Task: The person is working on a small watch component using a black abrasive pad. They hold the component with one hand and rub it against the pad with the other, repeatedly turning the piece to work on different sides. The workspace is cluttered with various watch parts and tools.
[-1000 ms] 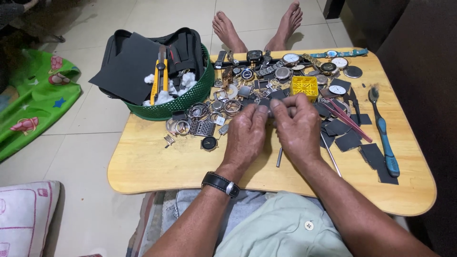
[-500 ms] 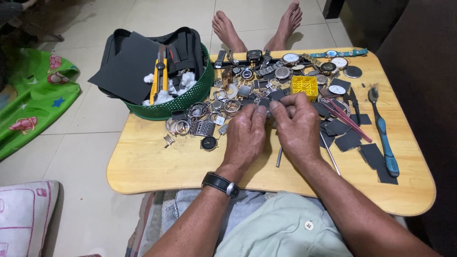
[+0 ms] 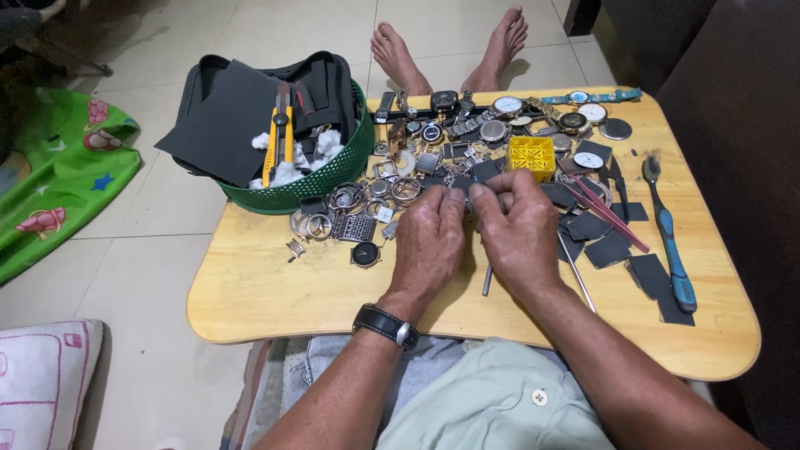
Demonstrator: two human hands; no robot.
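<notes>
My left hand [image 3: 429, 237] and my right hand [image 3: 518, 229] meet over the middle of a low wooden table [image 3: 275, 292]. Their fingertips pinch a small metal watch part [image 3: 478, 197] between them; most of it is hidden by the fingers. A dark wristwatch sits on my left wrist [image 3: 385, 324]. A heap of watch cases, dials and bracelets [image 3: 467, 133] lies just beyond the hands. A thin metal tool [image 3: 487, 279] lies on the table under my right hand.
A green basket [image 3: 333, 171] holding a black pouch, a yellow cutter and white cotton stands at the back left. A small yellow crate [image 3: 531, 156], black sandpaper pieces [image 3: 608, 247], a blue-handled brush [image 3: 671, 250] and pink tweezers [image 3: 612, 215] lie right. Bare feet [image 3: 450, 50] rest beyond.
Both hands stay together over the same spot; only the fingertips shift slightly on the small part.
</notes>
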